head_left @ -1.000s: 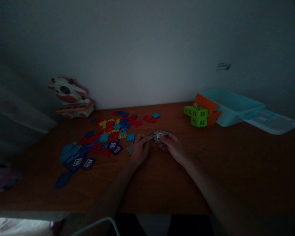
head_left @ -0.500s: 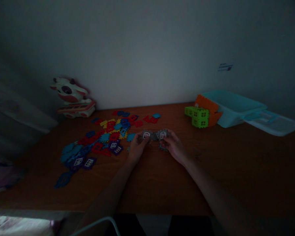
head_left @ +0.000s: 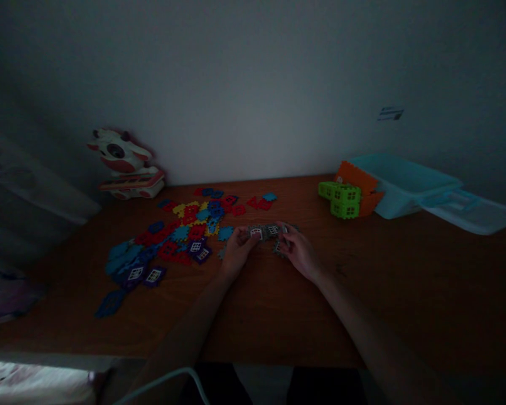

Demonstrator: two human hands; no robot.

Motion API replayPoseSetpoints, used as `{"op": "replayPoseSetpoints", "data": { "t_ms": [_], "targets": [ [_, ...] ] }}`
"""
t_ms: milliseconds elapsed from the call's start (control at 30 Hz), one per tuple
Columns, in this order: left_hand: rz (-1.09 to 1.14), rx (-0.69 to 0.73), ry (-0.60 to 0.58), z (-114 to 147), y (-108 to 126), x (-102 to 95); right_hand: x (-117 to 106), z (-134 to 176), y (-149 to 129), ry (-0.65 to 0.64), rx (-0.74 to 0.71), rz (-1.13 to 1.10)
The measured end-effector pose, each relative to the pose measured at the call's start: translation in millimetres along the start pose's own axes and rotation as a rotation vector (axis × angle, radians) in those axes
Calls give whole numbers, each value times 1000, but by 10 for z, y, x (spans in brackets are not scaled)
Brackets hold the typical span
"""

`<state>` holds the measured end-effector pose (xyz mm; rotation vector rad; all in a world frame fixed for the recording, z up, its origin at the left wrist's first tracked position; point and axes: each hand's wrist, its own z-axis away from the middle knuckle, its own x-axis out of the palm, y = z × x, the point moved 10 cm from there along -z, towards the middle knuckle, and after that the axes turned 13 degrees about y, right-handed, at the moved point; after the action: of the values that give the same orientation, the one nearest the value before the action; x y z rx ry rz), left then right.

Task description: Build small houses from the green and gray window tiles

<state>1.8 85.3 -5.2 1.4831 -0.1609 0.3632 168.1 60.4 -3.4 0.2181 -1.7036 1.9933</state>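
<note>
My left hand (head_left: 238,250) grips the left end of a row of grey building tiles (head_left: 257,232) with white window inserts. My right hand (head_left: 300,253) pinches the right end of the row, where a piece is tilted on edge. Another grey piece (head_left: 278,247) shows under my right fingers; whether it is joined to the row I cannot tell. The row is held level over the table, and the fingers hide parts of it. Left of my left hand lie a light blue tile (head_left: 225,233) and purple tiles with white windows (head_left: 198,250).
Several red, blue and yellow tiles (head_left: 177,233) lie spread on the wooden table (head_left: 261,315). A toy cow keyboard (head_left: 130,183) stands at the back left. On the right are a green and orange tile build (head_left: 346,197), a light blue box (head_left: 398,194) and its lid (head_left: 474,214).
The right end of the grey row has turned in my right hand, and its piece now stands tilted on edge. The view has shifted slightly.
</note>
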Motion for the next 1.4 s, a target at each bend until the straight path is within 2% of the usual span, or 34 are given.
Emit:
{"op": "replayPoseSetpoints", "data": {
  "t_ms": [67, 200, 367, 467, 633, 733, 967, 1400],
  "targets": [
    [0, -8, -6, 3, -8, 12, 3, 12, -10, 1, 26, -54],
    [-25, -28, 4, 10, -18, 18, -60, 0, 3, 51, 19, 69],
    [-36, -31, -16, 14, -17, 39, -42, -18, -15, -11, -42, 103],
    [-40, 2, -28, 17, 19, 46, -51, -6, -42, -26, -123, 265],
    [-41, 4, -46, 36, 35, 64, -145, 6, -98, 86, -190, 438],
    [-43, -4, -46, 29, 6, 61, -153, 13, -124, 110, -197, 463],
    [-47, -33, -53, 5, -84, 68, -113, 16, -142, 78, -238, 434],
    [-62, -8, -75, -2, -105, 90, -135, -16, -115, 103, -238, 439]
  ]
}}
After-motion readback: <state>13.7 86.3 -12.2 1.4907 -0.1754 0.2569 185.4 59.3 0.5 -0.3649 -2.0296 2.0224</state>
